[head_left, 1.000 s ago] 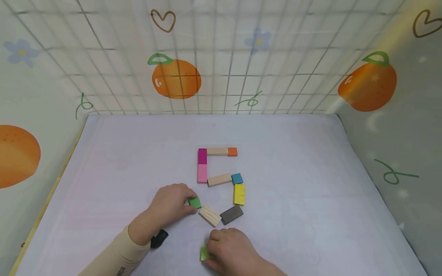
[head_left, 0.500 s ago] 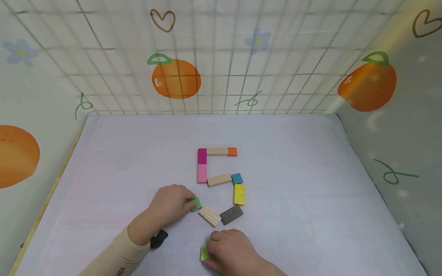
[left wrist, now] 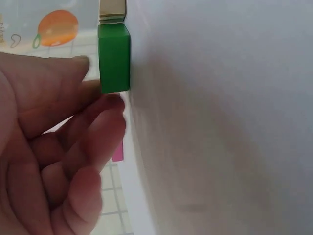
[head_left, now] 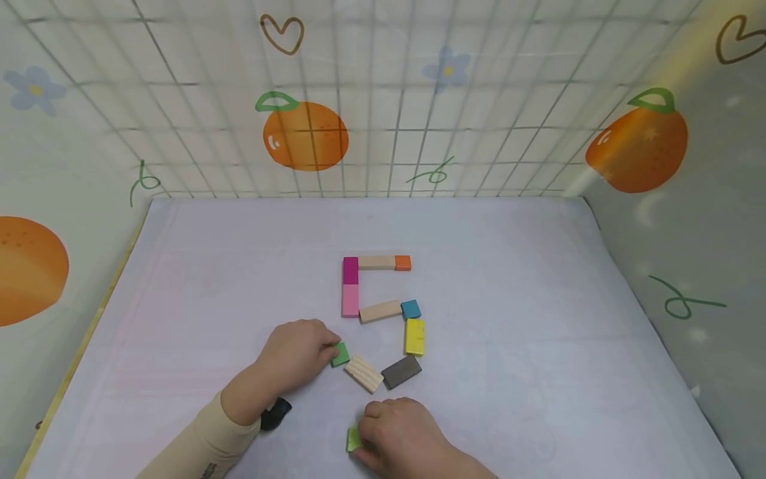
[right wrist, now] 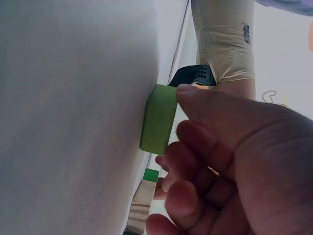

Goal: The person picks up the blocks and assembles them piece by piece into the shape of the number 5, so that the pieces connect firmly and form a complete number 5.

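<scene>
My left hand (head_left: 301, 352) rests with its fingertips at the left edge of a small green block (head_left: 340, 354). In the left wrist view, the thumb and a fingertip lie apart beside that green block (left wrist: 115, 58), not wrapped round it. Just right of it lies a ridged wooden block (head_left: 364, 374), followed by a dark grey block (head_left: 401, 372). Nearer the front, my right hand (head_left: 403, 436) holds a light green block (head_left: 354, 440) between thumb and curled fingers. The right wrist view shows the thumb on the top end of this light green block (right wrist: 159, 120).
Up the white table (head_left: 509, 299), a bent line continues through yellow (head_left: 415, 337), blue (head_left: 411, 309), plain wood (head_left: 380, 312), pink (head_left: 350, 301), magenta (head_left: 350, 271), another plain wood (head_left: 376, 263) and orange (head_left: 403, 263) blocks. A black wrist device (head_left: 276, 414) sits by the left cuff.
The green block has shifted slightly right towards the ridged wooden block. My left thumb has moved from its lower side up beside the other fingers. The right hand has stayed put.
</scene>
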`<state>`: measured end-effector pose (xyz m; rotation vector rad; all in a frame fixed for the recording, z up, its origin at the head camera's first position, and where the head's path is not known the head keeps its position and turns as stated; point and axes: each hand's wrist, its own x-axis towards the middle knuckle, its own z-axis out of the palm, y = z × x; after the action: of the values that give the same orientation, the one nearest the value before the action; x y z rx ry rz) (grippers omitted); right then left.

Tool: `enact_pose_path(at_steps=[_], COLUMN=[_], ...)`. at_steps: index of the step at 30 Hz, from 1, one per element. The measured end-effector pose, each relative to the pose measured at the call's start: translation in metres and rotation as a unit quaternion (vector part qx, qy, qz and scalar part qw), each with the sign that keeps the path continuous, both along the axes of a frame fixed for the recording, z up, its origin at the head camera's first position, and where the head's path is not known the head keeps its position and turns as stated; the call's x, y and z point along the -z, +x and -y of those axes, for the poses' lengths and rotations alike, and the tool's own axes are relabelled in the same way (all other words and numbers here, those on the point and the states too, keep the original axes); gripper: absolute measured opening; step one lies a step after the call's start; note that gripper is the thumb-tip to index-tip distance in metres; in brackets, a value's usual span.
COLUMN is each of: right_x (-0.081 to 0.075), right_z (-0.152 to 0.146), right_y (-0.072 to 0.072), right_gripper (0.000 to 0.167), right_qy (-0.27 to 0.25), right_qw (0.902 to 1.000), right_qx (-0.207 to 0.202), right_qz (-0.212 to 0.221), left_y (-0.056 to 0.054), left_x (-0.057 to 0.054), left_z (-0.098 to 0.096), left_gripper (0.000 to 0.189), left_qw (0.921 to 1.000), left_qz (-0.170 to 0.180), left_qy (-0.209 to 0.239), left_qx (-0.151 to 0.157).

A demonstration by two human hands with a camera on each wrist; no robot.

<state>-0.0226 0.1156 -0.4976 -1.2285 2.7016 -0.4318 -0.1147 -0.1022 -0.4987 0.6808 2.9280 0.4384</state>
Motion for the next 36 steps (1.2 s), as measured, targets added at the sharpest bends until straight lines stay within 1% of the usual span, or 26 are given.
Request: enact_pose_path(at_steps=[2,4,7,8,9,11,12,14,15,16,17,18,19,20,22,24,25,27,28,29,32,34,36], right_x=[0.0,0.0,-0.001,-0.001,-0.001,-0.001,0.0,0.003,0.004,0.005,0.005,0.005,0.004,0.002,-0.001,-0.005,-0.006,-0.009,-0.01,-0.011,-0.014,-0.016,-0.018], right_z=[0.001,0.001,0.003,0.003,0.004,0.005,0.007,0.01,0.012,0.013,0.014,0.015,0.016,0.016,0.015,0.012,0.01,0.007,0.005,0.003,-0.002,-0.007,-0.011], right_y=[0.001,0.001,0.001,0.001,0.001,0.0,0.0,0.0,0.0,0.0,0.0,0.0,0.0,0.0,-0.001,-0.001,-0.002,-0.001,-0.001,0.0,-0.001,-0.002,-0.005], right_gripper=[0.019,0.019,0.016,0.018,0.022,0.037,0.047,0.063,0.071,0.078,0.083,0.085,0.086,0.087,0.086,0.083,0.082,0.079,0.077,0.075,0.068,0.062,0.058], right_qy=[0.001,-0.001,0.002,0.005,0.011,0.037,0.053,0.085,0.101,0.114,0.123,0.127,0.129,0.129,0.123,0.112,0.104,0.088,0.08,0.072,0.062,0.063,0.064], right_qw=[1.0,1.0,0.9999,0.9997,0.9992,0.9977,0.9968,0.9941,0.9924,0.9907,0.9891,0.9883,0.9873,0.9866,0.986,0.9866,0.9873,0.9885,0.9889,0.9897,0.9884,0.9878,0.9869], right_qx=[0.0,0.0,-0.006,-0.009,-0.013,-0.023,-0.028,-0.035,-0.037,-0.037,-0.036,-0.035,-0.034,-0.034,-0.033,-0.032,-0.032,-0.033,-0.034,-0.036,-0.038,-0.032,-0.019], right_qz=[-0.005,-0.006,0.015,0.024,0.035,0.052,0.054,0.058,0.06,0.064,0.073,0.076,0.086,0.095,0.108,0.115,0.116,0.118,0.121,0.118,0.133,0.138,0.147], left_y=[0.002,0.006,0.014,0.017,0.021,0.03,0.034,0.043,0.047,0.05,0.053,0.055,0.057,0.059,0.062,0.064,0.064,0.064,0.064,0.063,0.061,0.059,0.055], left_x=[-0.005,-0.012,-0.023,-0.026,-0.028,-0.03,-0.029,-0.027,-0.025,-0.023,-0.02,-0.017,-0.014,-0.011,-0.007,-0.003,-0.002,0.0,0.0,0.0,0.0,-0.003,-0.008], left_z=[0.001,0.003,0.007,0.008,0.01,0.015,0.017,0.022,0.024,0.025,0.026,0.026,0.026,0.025,0.021,0.016,0.013,0.009,0.007,0.006,0.007,0.011,0.016], left_gripper=[0.024,0.026,0.023,0.022,0.022,0.024,0.025,0.03,0.032,0.033,0.034,0.035,0.035,0.034,0.033,0.033,0.032,0.031,0.03,0.03,0.029,0.03,0.028], left_qw=[0.9998,0.9994,0.9994,0.9996,0.9998,0.9996,0.9983,0.9926,0.9891,0.9865,0.9853,0.9858,0.9882,0.9912,0.996,0.9974,0.9971,0.9965,0.9967,0.997,0.9973,0.9972,0.9963], left_qz=[-0.011,-0.017,-0.013,-0.011,-0.005,0.014,0.034,0.081,0.104,0.119,0.127,0.127,0.111,0.09,0.034,-0.02,-0.039,-0.056,-0.053,-0.043,0.005,0.03,0.046], left_qy=[-0.015,-0.025,-0.023,-0.019,-0.015,-0.006,-0.003,0.001,0.002,0.002,0.0,-0.001,-0.002,0.0,0.008,0.011,0.007,-0.009,-0.019,-0.032,-0.059,-0.066,-0.073], left_qx=[-0.004,-0.012,-0.022,-0.019,-0.011,0.025,0.047,0.091,0.105,0.113,0.114,0.11,0.105,0.097,0.082,0.069,0.065,0.061,0.059,0.057,0.042,0.018,-0.009])
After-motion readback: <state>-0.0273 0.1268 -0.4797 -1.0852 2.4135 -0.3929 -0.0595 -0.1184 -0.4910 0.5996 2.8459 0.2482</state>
